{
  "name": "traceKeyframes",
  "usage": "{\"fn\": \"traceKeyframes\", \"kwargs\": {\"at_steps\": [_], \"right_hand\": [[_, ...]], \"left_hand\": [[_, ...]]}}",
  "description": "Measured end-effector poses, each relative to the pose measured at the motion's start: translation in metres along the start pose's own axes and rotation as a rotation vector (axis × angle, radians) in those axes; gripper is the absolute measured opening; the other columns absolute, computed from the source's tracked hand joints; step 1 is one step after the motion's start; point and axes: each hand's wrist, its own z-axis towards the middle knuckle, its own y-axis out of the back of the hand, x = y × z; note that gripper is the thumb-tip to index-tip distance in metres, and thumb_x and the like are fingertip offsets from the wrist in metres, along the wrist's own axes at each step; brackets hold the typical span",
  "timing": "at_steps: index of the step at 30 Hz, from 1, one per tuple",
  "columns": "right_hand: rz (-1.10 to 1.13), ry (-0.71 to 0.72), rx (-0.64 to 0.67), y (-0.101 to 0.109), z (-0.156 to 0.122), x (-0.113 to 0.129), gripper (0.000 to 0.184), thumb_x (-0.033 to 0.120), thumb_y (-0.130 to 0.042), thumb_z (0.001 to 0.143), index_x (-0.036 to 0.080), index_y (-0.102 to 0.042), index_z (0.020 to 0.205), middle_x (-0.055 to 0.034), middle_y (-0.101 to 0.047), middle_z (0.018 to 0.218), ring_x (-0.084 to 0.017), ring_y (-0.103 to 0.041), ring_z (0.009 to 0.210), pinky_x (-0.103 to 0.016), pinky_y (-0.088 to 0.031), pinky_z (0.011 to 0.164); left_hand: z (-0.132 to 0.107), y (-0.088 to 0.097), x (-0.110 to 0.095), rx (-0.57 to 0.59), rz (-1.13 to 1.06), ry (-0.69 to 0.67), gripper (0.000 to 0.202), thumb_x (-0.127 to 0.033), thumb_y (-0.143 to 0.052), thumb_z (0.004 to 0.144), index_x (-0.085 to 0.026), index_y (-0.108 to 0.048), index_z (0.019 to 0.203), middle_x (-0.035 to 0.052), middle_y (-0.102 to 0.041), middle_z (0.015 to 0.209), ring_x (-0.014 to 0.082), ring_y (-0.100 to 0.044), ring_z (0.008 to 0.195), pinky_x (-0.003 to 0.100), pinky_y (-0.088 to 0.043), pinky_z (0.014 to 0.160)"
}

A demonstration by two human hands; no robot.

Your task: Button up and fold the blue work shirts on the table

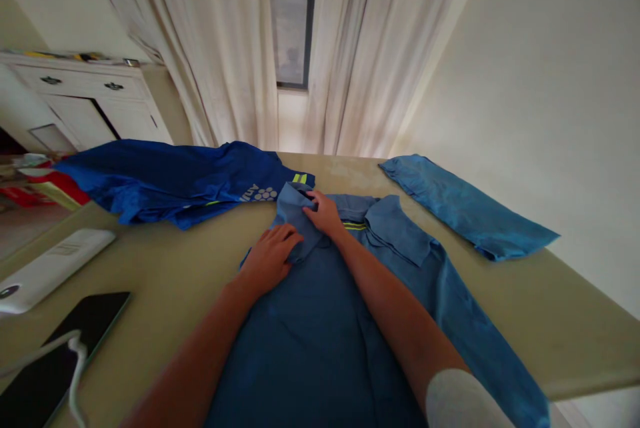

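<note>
Writing 1st: dark blue jacket (170,175), far L on tbl (165,275), shows pale letters next to a dot-cluster logo, can't read the full word; yellow strips on its end. White box (63,261), near L, has a round mark, too blurred to read.

Blue shirt (320,328) lies mid-tbl, collar end away. R hand (324,211): thumb & fingers narrow, pinching the L collar flap (293,205). L hand (270,255) on same flap, fingers bent, can't tell if gripping. Forearms cover part of shirt.

Blue cloth (465,208) far R; white cable (75,361) across black phone (70,341), near L.
</note>
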Motion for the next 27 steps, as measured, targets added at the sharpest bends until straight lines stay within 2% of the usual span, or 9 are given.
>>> {"fn": "traceKeyframes", "kwargs": {"at_steps": [3, 5, 8, 10, 12, 14, 18, 22, 27], "right_hand": [[-0.029, 0.074, -0.099, 0.003, 0.001, -0.004, 0.041, 0.028, -0.057, 0.098, 0.020, -0.060, 0.138, -0.0083, -0.071, 0.124, -0.023, -0.064, 0.116, -0.038, -0.047, 0.105], [-0.056, 0.069, -0.143, 0.003, 0.002, -0.005, 0.032, 0.028, -0.053, 0.101, 0.020, -0.066, 0.129, -0.0090, -0.070, 0.121, -0.024, -0.062, 0.115, -0.039, -0.045, 0.107], [-0.105, 0.043, -0.140, 0.000, 0.002, -0.006, 0.025, 0.031, -0.054, 0.102, 0.018, -0.073, 0.111, -0.0114, -0.067, 0.115, -0.025, -0.058, 0.113, -0.040, -0.043, 0.107], [-0.094, 0.058, -0.154, -0.003, 0.000, -0.006, 0.025, 0.032, -0.055, 0.101, 0.018, -0.072, 0.111, -0.0129, -0.063, 0.119, -0.026, -0.056, 0.118, -0.040, -0.042, 0.108], [-0.062, 0.078, -0.171, -0.006, -0.002, -0.006, 0.023, 0.030, -0.054, 0.102, 0.018, -0.070, 0.113, -0.0137, -0.061, 0.125, -0.025, -0.054, 0.124, -0.039, -0.042, 0.109], [-0.054, 0.072, -0.149, -0.008, -0.004, -0.006, 0.022, 0.028, -0.051, 0.103, 0.020, -0.067, 0.114, -0.0130, -0.061, 0.127, -0.024, -0.055, 0.124, -0.037, -0.044, 0.107], [-0.092, 0.042, -0.046, -0.007, -0.005, -0.003, 0.022, 0.026, -0.043, 0.106, 0.020, -0.061, 0.118, -0.0097, -0.067, 0.117, -0.023, -0.061, 0.112, -0.034, -0.045, 0.099], [-0.147, 0.049, -0.011, -0.003, -0.008, 0.003, 0.026, 0.029, -0.041, 0.108, 0.019, -0.059, 0.123, -0.0100, -0.072, 0.111, -0.025, -0.065, 0.104, -0.035, -0.045, 0.097], [-0.157, 0.124, -0.039, -0.004, -0.009, 0.002, 0.021, 0.031, -0.047, 0.106, 0.021, -0.062, 0.116, -0.0079, -0.073, 0.108, -0.024, -0.065, 0.104, -0.034, -0.045, 0.095]], "left_hand": [[-0.003, 0.004, 0.012, -0.091, 0.071, 0.223, 0.054, -0.014, -0.057, 0.081, -0.027, -0.063, 0.134, 0.0143, -0.060, 0.133, 0.0361, -0.056, 0.123, 0.053, -0.046, 0.104], [-0.007, 0.008, 0.023, -0.101, 0.064, 0.350, 0.051, -0.017, -0.051, 0.086, -0.027, -0.062, 0.135, 0.0146, -0.062, 0.130, 0.0356, -0.061, 0.115, 0.052, -0.050, 0.098], [-0.012, 0.013, 0.035, -0.069, 0.019, 0.430, 0.051, -0.014, -0.043, 0.088, -0.027, -0.063, 0.133, 0.0113, -0.067, 0.124, 0.0311, -0.068, 0.104, 0.047, -0.054, 0.094], [-0.013, 0.014, 0.039, -0.075, 0.017, 0.456, 0.053, -0.015, -0.042, 0.089, -0.027, -0.060, 0.138, 0.0105, -0.069, 0.125, 0.0313, -0.068, 0.108, 0.047, -0.054, 0.096], [-0.012, 0.014, 0.039, -0.093, 0.047, 0.462, 0.057, -0.017, -0.042, 0.090, -0.026, -0.056, 0.144, 0.0114, -0.068, 0.130, 0.0331, -0.065, 0.115, 0.049, -0.053, 0.100], [-0.011, 0.011, 0.038, -0.104, 0.073, 0.411, 0.060, -0.017, -0.042, 0.090, -0.027, -0.055, 0.147, 0.0114, -0.064, 0.139, 0.0344, -0.061, 0.123, 0.051, -0.050, 0.105], [-0.009, 0.002, 0.043, -0.093, 0.031, 0.281, 0.067, -0.010, -0.038, 0.087, -0.029, -0.055, 0.149, 0.0065, -0.058, 0.150, 0.0306, -0.054, 0.135, 0.049, -0.045, 0.114], [-0.010, -0.002, 0.051, -0.111, -0.033, 0.324, 0.072, -0.007, -0.038, 0.084, -0.024, -0.052, 0.152, 0.0080, -0.061, 0.147, 0.0290, -0.057, 0.132, 0.048, -0.044, 0.116], [-0.008, 0.002, 0.052, -0.153, -0.056, 0.313, 0.071, -0.008, -0.040, 0.080, -0.020, -0.056, 0.147, 0.0089, -0.065, 0.140, 0.0272, -0.059, 0.130, 0.044, -0.044, 0.116]]}}
